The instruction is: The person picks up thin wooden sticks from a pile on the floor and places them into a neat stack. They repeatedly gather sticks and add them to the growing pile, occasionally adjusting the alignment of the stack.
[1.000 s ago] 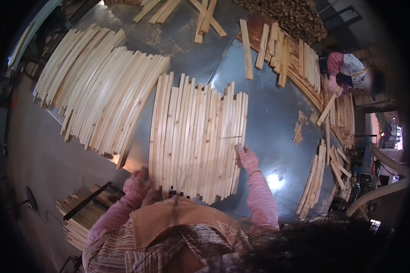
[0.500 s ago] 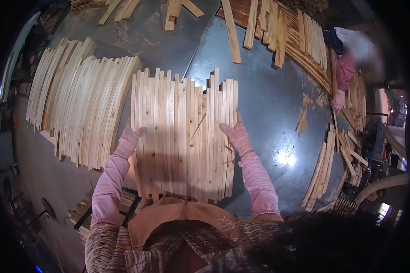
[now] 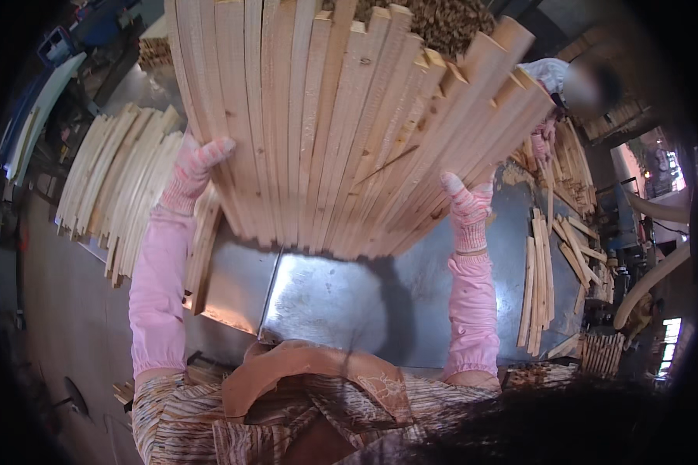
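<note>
Wooden strips (image 3: 326,139) over a metal table (image 3: 333,302) are squeezed between part-spread left fingers (image 3: 215,150) and right fingers (image 3: 453,187).

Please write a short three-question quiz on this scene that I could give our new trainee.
1. Multiple choice: where does the left hand hold the wooden strips?
A) At the far ends
B) At the left edge
C) At the near ends

2. True or false: the right hand is bare.

3. Fill in the blank: the co-worker is on the ____ side of the picture.

Key:
1. B
2. False; it wears a knitted glove.
3. right
</note>
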`<control>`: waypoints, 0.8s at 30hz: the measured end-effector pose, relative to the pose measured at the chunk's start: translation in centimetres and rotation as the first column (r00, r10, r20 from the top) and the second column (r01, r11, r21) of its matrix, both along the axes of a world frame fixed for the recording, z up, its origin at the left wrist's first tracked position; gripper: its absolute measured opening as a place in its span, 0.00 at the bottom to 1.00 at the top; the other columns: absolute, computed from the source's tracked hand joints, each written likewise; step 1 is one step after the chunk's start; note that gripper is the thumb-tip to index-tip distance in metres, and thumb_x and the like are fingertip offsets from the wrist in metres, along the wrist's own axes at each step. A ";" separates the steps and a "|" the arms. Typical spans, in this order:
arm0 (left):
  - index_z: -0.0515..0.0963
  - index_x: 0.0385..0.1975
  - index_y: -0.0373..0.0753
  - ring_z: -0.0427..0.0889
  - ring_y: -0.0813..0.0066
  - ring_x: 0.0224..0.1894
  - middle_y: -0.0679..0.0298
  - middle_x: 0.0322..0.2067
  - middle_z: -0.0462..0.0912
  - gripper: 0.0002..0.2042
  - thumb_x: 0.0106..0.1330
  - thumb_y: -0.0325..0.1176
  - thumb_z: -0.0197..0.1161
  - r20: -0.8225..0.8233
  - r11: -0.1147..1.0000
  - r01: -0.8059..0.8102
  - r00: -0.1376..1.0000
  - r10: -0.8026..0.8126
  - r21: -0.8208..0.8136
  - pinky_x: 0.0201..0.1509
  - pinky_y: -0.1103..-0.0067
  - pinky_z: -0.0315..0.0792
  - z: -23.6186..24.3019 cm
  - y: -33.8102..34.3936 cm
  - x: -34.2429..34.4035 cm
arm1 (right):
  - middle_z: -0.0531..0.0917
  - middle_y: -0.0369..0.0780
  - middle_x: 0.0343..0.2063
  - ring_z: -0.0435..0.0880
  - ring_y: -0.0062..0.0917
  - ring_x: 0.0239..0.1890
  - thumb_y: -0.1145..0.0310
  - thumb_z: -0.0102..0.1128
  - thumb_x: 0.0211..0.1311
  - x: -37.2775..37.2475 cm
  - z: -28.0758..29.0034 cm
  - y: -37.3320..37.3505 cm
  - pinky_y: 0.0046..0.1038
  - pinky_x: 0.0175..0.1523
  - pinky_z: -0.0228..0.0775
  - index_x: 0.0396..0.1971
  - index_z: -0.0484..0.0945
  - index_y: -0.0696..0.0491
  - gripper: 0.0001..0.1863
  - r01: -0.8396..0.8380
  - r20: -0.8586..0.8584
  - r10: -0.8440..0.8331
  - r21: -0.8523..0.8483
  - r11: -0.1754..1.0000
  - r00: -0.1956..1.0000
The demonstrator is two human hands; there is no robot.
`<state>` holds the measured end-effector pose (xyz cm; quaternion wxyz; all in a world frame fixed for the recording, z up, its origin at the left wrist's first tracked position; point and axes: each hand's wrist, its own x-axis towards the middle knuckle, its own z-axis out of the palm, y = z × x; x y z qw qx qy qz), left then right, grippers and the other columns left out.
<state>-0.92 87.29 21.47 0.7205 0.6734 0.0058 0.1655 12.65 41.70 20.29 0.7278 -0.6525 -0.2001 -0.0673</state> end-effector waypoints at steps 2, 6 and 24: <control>0.77 0.60 0.37 0.84 0.73 0.52 0.65 0.47 0.86 0.24 0.66 0.35 0.74 0.124 0.999 0.026 0.992 -0.020 -0.046 0.58 0.75 0.79 1.2 0.4 -0.2 | 0.81 0.42 0.57 0.85 0.35 0.55 0.55 0.66 0.68 -1.1 0.0 0.0 0.42 0.58 0.83 0.72 0.60 0.54 0.39 -0.031 -0.249 0.163 0.461 0.887 0.955; 0.75 0.62 0.37 0.81 0.69 0.56 0.63 0.52 0.82 0.25 0.66 0.35 0.71 -0.091 0.999 0.016 0.996 -0.011 0.052 0.62 0.73 0.75 -4.5 1.7 -1.6 | 0.73 0.44 0.66 0.79 0.38 0.64 0.35 0.48 0.75 -1.1 -10.3 -0.7 0.44 0.68 0.75 0.70 0.64 0.51 0.39 -0.036 -0.456 0.193 0.331 0.943 0.869; 0.76 0.56 0.40 0.73 0.61 0.68 0.58 0.64 0.73 0.19 0.64 0.28 0.59 -0.339 -0.227 0.393 0.909 0.242 0.891 0.68 0.70 0.71 -17.3 3.2 -14.2 | 0.79 0.54 0.56 0.80 0.52 0.58 0.55 0.56 0.70 -24.3 -26.5 2.4 0.47 0.64 0.73 0.70 0.68 0.51 0.31 -0.178 -0.222 -0.174 -0.955 0.236 0.959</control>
